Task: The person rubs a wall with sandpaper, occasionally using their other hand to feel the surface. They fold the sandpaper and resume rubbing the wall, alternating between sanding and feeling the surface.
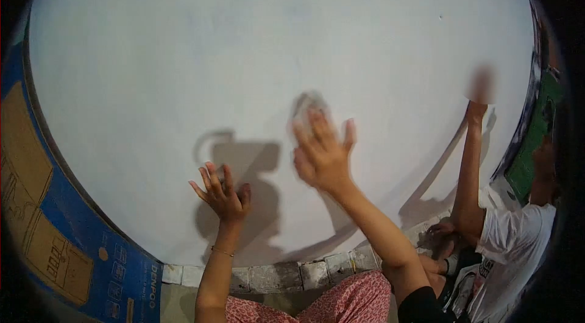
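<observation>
My right hand [323, 155] is raised in front of a large white panel [378, 49], palm toward it, fingers spread and slightly smeared by motion. A grey blurred patch [309, 102] shows on the panel just past its fingertips. To the left and lower, my left hand [224, 195] is held up with fingers apart and nothing in it. A thin bracelet [222, 252] circles that wrist. Shadows of my head and arms [262, 201] fall across the panel around both hands.
At the right another person [512, 238] in a white shirt sits close by, one blurred hand [481, 88] lifted to the panel. A blue and brown printed carton sheet [79, 231] lines the left side. Worn whitish blocks [277, 277] edge the panel's bottom, near my patterned trousers [341, 298].
</observation>
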The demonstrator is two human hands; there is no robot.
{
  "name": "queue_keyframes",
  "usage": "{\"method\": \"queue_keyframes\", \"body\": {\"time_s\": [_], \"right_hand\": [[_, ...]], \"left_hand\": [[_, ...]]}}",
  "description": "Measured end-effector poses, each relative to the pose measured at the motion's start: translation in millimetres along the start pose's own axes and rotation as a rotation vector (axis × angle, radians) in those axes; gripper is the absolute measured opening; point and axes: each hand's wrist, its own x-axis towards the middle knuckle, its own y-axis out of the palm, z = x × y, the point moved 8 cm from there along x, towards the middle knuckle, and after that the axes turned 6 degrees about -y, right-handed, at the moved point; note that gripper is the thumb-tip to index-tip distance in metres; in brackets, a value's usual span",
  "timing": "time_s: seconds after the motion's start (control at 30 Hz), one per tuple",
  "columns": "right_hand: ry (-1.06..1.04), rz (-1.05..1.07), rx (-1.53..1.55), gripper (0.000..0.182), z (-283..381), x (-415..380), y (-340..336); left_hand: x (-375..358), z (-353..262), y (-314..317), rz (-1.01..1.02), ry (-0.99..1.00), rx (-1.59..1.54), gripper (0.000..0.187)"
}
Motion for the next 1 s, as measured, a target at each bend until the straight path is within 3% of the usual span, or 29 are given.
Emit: {"method": "queue_keyframes", "body": {"time_s": [0.13, 0.2, 0.27, 0.33, 0.37, 0.47, 0.57, 0.67, 0.73, 0.8, 0.83, 0.9, 1.0], "right_hand": [[0.292, -0.263, 0.004, 0.053, -57.8, 22.4, -40.9], [0.196, -0.154, 0.032, 0.053, -29.7, 13.8, -24.9], [-0.098, 0.122, 0.083, 0.055, 15.9, -8.0, 8.7], [-0.307, 0.193, 0.157, 0.045, 44.8, -25.3, 19.6], [-0.306, 0.193, 0.164, 0.045, 38.8, -25.5, 20.9], [0.012, 0.015, -0.075, 0.048, -28.4, 5.5, -10.5], [0.344, -0.301, -0.029, 0.055, -91.3, 19.5, -55.3], [0.376, -0.308, 0.035, 0.055, -62.7, 20.7, -41.0], [0.004, 0.031, -0.017, 0.055, -2.0, 2.5, 6.1], [-0.338, 0.309, 0.195, 0.056, 45.9, -29.0, 42.1], [-0.335, 0.31, 0.198, 0.056, 40.6, -31.4, 42.3], [-0.277, 0.169, 0.005, 0.057, 8.7, -18.4, 29.6], [0.21, -0.182, -0.074, 0.054, -65.4, 28.0, -31.4]], "left_hand": [[-1.7, 5.1, 8.0, 0.022, -0.019, 0.004, 0.063], [-5.5, 3.6, 6.8, 0.032, -0.036, -0.013, 0.063], [-5.6, 3.3, 6.4, 0.038, -0.052, -0.03, 0.063], [-11.9, 6.7, 7.0, 0.031, -0.077, -0.055, 0.063], [-13.8, 8.8, 8.0, 0.034, -0.077, -0.049, 0.063], [-17.0, 11.7, 12.3, 0.076, -0.045, -0.041, 0.064], [-17.4, 9.3, 6.3, 0.066, -0.041, -0.071, 0.066], [-18.9, 5.7, 4.0, 0.076, -0.071, -0.096, 0.068], [-19.1, 5.5, 5.0, 0.138, -0.112, -0.081, 0.069], [-18.8, 4.4, 6.4, 0.143, -0.139, -0.106, 0.068], [-22.3, 7.1, 4.3, 0.154, -0.166, -0.125, 0.067], [-31.6, 15.9, 6.1, 0.183, -0.152, -0.114, 0.068], [-37.9, 25.4, 7.6, 0.195, -0.106, -0.1, 0.068]]}}
